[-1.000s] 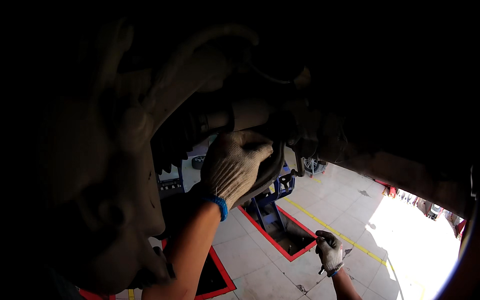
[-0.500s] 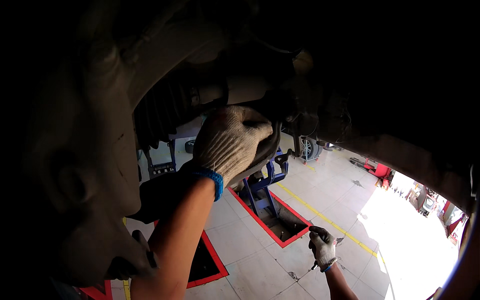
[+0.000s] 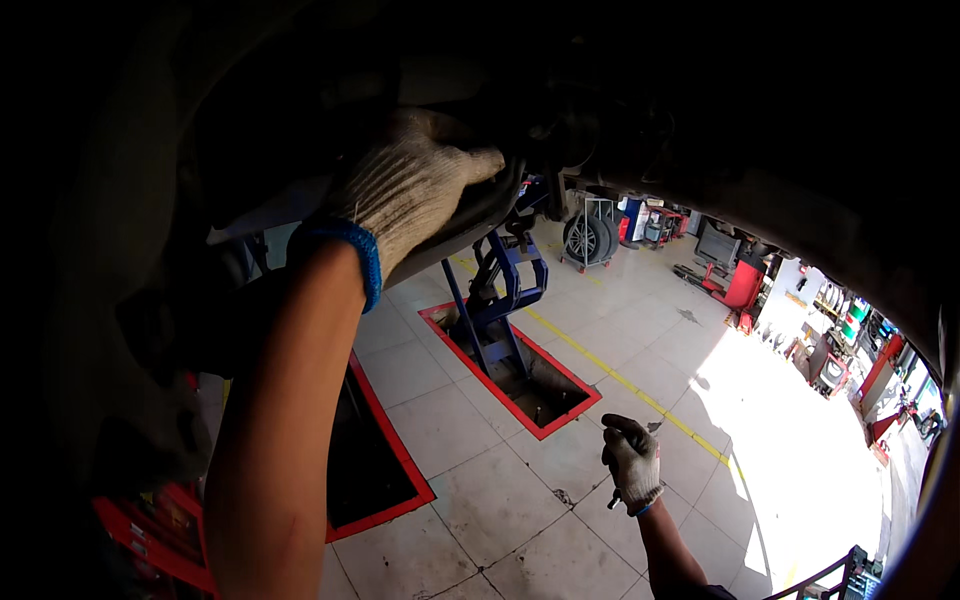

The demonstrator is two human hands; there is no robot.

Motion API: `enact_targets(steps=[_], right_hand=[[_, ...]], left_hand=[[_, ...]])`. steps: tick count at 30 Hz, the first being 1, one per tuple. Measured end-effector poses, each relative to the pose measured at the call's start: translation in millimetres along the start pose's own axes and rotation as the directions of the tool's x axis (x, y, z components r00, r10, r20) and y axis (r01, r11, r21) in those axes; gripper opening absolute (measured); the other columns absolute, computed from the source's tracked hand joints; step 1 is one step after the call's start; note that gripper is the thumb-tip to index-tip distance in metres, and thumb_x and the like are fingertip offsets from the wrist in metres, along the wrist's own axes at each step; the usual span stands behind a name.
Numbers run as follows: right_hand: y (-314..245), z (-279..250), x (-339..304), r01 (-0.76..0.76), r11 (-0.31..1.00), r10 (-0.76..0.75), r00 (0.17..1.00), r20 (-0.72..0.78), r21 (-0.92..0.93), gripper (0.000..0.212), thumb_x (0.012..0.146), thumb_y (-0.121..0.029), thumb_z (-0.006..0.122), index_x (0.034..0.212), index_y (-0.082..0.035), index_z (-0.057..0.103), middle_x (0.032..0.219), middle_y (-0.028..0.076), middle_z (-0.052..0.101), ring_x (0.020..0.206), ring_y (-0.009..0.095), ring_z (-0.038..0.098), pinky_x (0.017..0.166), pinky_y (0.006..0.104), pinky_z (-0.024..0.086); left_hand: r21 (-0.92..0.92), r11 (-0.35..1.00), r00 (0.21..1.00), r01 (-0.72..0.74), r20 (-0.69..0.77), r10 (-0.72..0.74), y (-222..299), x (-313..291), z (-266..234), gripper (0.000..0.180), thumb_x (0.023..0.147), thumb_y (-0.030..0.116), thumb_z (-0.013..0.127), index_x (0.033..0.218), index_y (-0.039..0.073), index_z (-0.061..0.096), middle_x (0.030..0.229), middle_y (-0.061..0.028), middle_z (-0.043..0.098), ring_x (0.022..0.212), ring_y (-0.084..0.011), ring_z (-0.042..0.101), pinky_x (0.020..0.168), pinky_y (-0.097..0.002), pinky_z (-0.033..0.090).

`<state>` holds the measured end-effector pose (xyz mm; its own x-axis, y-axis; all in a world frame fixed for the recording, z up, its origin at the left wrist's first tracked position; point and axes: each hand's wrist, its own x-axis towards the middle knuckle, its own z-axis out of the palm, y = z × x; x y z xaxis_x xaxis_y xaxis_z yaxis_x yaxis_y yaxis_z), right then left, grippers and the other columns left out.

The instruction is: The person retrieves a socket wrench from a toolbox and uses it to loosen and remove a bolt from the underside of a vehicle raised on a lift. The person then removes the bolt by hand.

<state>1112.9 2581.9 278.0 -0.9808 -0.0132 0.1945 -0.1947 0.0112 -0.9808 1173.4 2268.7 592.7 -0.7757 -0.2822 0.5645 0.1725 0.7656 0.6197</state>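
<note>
Upper centre, your gloved left hand (image 3: 405, 185) rests against a shadowed suspension arm (image 3: 484, 213), its grip indiscernible; lower right, your right hand (image 3: 633, 462) half-curls, contents unclear. Poor light could cause scraped knuckles.

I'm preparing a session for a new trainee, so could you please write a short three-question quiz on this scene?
1. Multiple choice: what colour borders the floor pit in which the blue frame stands? A) green B) red C) white
2. True or false: the right hand is bare.
3. Fill in: the one up at the curved dark part is the person's ____.

Key:
1. B, red.
2. False; it wears a pale knitted glove.
3. Left hand.
</note>
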Motion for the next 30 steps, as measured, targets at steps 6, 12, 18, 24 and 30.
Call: enact_targets(steps=[6, 12, 18, 24, 30], right_hand=[[13, -5, 3, -0.039, 0.998, 0.035, 0.997, -0.075, -0.045, 0.029, 0.097, -0.012, 0.064, 0.120, 0.005, 0.068, 0.067, 0.000, 0.058, 0.055, 0.008, 0.051, 0.048, 0.0247, 0.036], [43, -22, 19, 0.001, 0.999, -0.007, 0.994, -0.112, -0.053, 0.029, 0.099, -0.013, 0.062, 0.122, 0.003, 0.068, 0.066, 0.002, 0.062, 0.052, 0.007, 0.052, 0.047, 0.0250, 0.037], [41, -18, 18, -0.047, 0.999, 0.046, 0.995, -0.094, -0.012, 0.030, 0.097, -0.014, 0.064, 0.121, 0.004, 0.069, 0.066, 0.004, 0.062, 0.050, 0.008, 0.050, 0.045, 0.0251, 0.036], [14, -8, 14, -0.068, 0.998, 0.068, 0.997, -0.028, 0.006, 0.029, 0.098, -0.011, 0.063, 0.121, 0.005, 0.068, 0.073, 0.001, 0.060, 0.057, 0.010, 0.056, 0.048, 0.0251, 0.039], [-1, -3, 10, -0.073, 0.997, 0.073, 0.997, 0.004, 0.030, 0.029, 0.099, -0.014, 0.063, 0.122, 0.002, 0.068, 0.065, 0.002, 0.062, 0.049, 0.007, 0.048, 0.046, 0.0250, 0.035]], left_hand=[[0.027, 0.999, 0.998, 0.047, -0.035, -0.046, -16, 7, -7, 0.054, 0.095, 0.049, 0.066, 0.133, 0.009, 0.064, 0.124, -0.0210, 0.068, 0.115, -0.0337, 0.070, 0.099, -0.0485, 0.056], [-0.048, 0.996, 0.997, 0.072, 0.004, -0.072, -14, 4, -2, 0.068, 0.088, 0.062, 0.069, 0.133, 0.012, 0.066, 0.136, -0.0191, 0.061, 0.128, -0.0342, 0.060, 0.109, -0.0480, 0.046], [-0.055, 0.998, 0.999, 0.033, 0.030, -0.031, 6, 10, -11, 0.059, 0.089, 0.052, 0.072, 0.127, 0.008, 0.068, 0.127, -0.0196, 0.068, 0.123, -0.0328, 0.063, 0.106, -0.0480, 0.049], [-0.122, 0.991, 0.997, 0.060, 0.047, -0.055, 27, 10, -22, 0.057, 0.089, 0.051, 0.073, 0.125, 0.008, 0.069, 0.129, -0.0193, 0.066, 0.123, -0.0335, 0.063, 0.108, -0.0488, 0.047], [-0.139, 0.977, 0.979, 0.164, 0.145, -0.144, 52, 8, -35, 0.059, 0.089, 0.052, 0.073, 0.131, 0.011, 0.067, 0.130, -0.0227, 0.064, 0.124, -0.0328, 0.063, 0.106, -0.0457, 0.049]])
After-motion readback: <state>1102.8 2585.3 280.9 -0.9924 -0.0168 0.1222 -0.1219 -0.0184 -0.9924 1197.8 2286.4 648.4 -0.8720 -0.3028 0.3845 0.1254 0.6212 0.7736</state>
